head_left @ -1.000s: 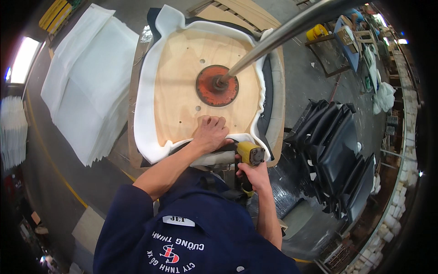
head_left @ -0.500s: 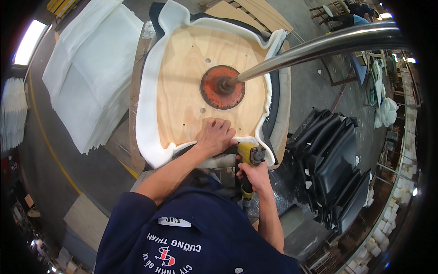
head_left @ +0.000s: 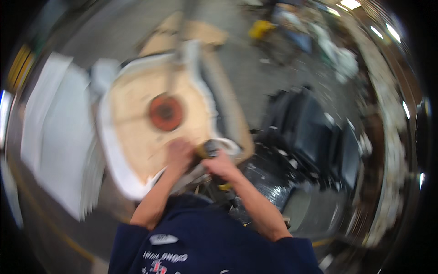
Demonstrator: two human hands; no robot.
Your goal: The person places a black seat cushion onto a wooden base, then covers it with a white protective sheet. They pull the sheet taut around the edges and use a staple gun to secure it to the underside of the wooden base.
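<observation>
A pale plywood panel lies in front of me, with white foam wrapped up around its rim and dark cover material showing beyond the foam on the right. My right hand grips a yellow and black staple gun, its head at the panel's near right edge. Beside it, my left hand rests at the near edge of the panel; motion blur smears its fingers. An orange round plate presses on the panel's middle, at the end of a metal pole.
To the left stands a stack of white sheets. Several black cover pieces are piled at the right, near a grey-green pad. Cardboard-coloured boards lie behind the panel. The pole rises over the work.
The whole view has swung, so the panel and both hands now appear further left and the panel is turned. Strong blur has set in. The staple gun stays in my right hand.
</observation>
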